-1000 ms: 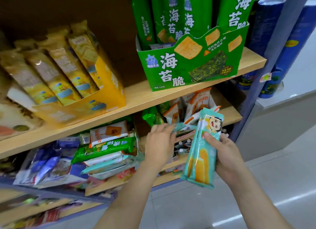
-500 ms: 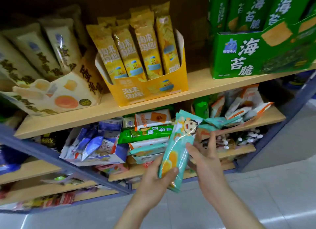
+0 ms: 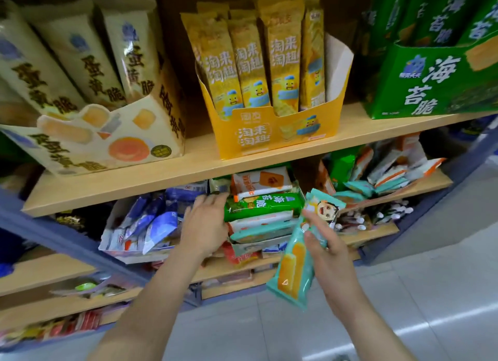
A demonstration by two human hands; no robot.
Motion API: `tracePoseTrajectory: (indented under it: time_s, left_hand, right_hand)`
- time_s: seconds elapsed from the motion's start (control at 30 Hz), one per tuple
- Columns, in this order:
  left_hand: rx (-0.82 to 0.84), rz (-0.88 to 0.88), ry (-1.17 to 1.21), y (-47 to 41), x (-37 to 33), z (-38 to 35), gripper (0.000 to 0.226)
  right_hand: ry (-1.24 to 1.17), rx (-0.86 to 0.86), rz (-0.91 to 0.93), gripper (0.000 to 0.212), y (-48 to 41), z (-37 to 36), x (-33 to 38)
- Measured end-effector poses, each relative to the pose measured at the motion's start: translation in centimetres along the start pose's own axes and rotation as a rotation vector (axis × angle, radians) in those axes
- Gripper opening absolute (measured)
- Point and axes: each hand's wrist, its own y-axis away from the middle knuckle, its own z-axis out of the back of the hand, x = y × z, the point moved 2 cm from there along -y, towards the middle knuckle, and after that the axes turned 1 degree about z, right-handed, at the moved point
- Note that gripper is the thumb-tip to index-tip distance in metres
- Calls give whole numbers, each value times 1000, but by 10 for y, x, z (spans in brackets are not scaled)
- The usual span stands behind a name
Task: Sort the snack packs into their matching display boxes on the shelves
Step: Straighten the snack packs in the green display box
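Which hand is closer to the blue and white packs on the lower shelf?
Left. The left hand is just right of the blue and white packs; the right hand, holding the teal pack, is farther right.

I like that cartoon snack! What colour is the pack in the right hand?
The pack is mint green with orange; head view shows it best.

Only the person's two arms show, each bare from the hand down to the lower edge of the view. The left hand [image 3: 206, 226] and the right hand [image 3: 328, 255] are bare as well, with slim fingers above smooth, slender forearms. The view is too soft to make out finer detail, such as the nails.
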Motion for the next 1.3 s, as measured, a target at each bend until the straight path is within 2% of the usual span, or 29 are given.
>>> tracePoseTrajectory:
  time_s: [0.13, 0.23, 0.33, 0.47, 0.77, 0.9, 1.0, 1.1, 1.2, 1.3]
  left_hand:
    - [150, -8, -176, -23, -3, -1, 57]
    - [199, -53, -149, -34, 7, -5, 62]
    - [249, -64, 37, -32, 16, 3, 66]
    - [193, -82, 270, -14, 28, 25, 57]
    - [66, -31, 546, 61, 64, 53, 52]
    - [58, 58, 727, 98, 67, 51, 50]
    - [107, 182, 1062, 113, 50, 48, 43]
    - [143, 305, 1327, 117, 38, 36, 46]
    - [138, 404, 1434, 118, 36, 21, 50]
    - [152, 425, 1429, 119, 32, 10, 49]
  right_hand:
    - [77, 0, -23, 35, -1, -1, -6]
    - [97, -11, -31, 37, -6, 1, -9]
    - [94, -25, -46, 38, -9, 0, -10]
    - [115, -26, -36, 40, -11, -2, -11]
    - [117, -45, -33, 44, -17, -11, -17]
    - [-112, -16, -127, 37, -25, -19, -16]
    - [-286, -41, -187, 29, -40, -26, -10]
    - [-308, -37, -227, 30, -56, -36, -10]
    - [-350, -28, -265, 30, -69, -40, -8]
    - [-483, -42, -279, 28, -69, -29, -10]
